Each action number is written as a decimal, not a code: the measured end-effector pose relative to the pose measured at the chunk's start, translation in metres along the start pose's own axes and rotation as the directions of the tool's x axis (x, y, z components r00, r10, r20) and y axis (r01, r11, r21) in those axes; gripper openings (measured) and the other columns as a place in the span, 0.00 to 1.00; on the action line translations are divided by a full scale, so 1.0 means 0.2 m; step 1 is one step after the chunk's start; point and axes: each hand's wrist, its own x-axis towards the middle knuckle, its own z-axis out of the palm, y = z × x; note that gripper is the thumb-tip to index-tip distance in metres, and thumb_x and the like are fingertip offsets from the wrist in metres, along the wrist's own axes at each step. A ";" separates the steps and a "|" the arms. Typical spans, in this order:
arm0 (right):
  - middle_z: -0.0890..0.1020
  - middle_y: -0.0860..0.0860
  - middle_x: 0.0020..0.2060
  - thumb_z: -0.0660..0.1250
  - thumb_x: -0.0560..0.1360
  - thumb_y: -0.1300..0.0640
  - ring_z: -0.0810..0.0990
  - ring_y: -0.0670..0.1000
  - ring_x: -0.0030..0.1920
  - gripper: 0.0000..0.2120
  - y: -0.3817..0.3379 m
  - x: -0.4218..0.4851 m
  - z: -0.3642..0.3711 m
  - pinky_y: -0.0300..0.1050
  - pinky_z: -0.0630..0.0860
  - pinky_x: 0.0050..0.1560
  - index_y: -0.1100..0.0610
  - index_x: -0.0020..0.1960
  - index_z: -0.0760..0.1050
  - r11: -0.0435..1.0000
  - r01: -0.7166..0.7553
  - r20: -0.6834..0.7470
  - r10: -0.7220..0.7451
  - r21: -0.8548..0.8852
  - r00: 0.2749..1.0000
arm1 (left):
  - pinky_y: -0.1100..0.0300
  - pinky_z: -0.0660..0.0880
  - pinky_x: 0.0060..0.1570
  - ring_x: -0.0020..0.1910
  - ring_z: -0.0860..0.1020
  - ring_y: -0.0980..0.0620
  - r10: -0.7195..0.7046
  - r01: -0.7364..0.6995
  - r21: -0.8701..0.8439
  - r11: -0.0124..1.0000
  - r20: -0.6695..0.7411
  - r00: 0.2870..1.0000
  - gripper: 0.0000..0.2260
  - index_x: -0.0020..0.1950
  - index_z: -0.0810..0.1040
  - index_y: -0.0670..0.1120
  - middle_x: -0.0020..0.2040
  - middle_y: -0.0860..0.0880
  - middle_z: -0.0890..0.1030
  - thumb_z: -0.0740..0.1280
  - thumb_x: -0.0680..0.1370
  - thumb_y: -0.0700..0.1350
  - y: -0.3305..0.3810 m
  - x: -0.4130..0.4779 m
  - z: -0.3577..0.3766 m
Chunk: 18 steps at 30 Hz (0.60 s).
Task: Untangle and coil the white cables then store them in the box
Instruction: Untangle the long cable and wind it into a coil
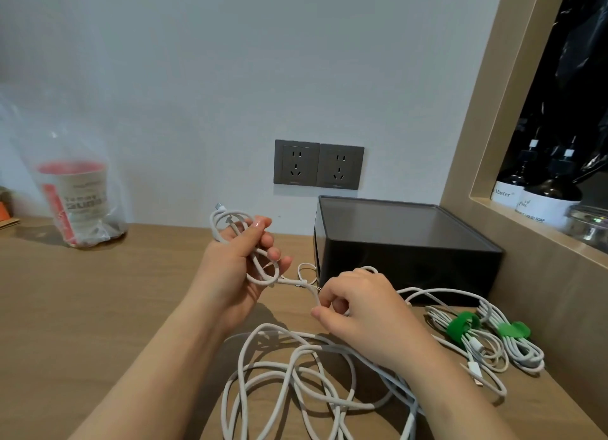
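My left hand [237,268] holds a small coil of white cable [230,222] wound around its fingers, a plug sticking up at the top. The same cable runs right to my right hand [358,311], which pinches it between thumb and fingers. Below both hands a loose tangle of white cables [306,373] sprawls over the wooden table [98,291]. Two coiled white cables bound with green ties [467,327] lie at the right. The black box [404,245] stands behind them with its lid on.
A clear plastic bag with a red-and-white cup [75,199] stands at the back left. Two grey wall sockets [319,164] sit above the box. A wooden niche at the right holds dark bottles [539,192].
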 end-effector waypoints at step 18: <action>0.76 0.45 0.33 0.62 0.74 0.40 0.74 0.44 0.37 0.12 0.02 0.00 0.01 0.39 0.74 0.38 0.48 0.41 0.74 0.979 -0.131 0.006 0.132 0.156 0.991 | 0.66 0.71 0.20 0.18 0.64 0.58 -0.022 0.021 -0.063 0.998 -0.015 1.000 0.11 0.41 0.70 0.47 0.23 0.53 0.64 0.57 0.81 0.50 -0.01 0.00 0.01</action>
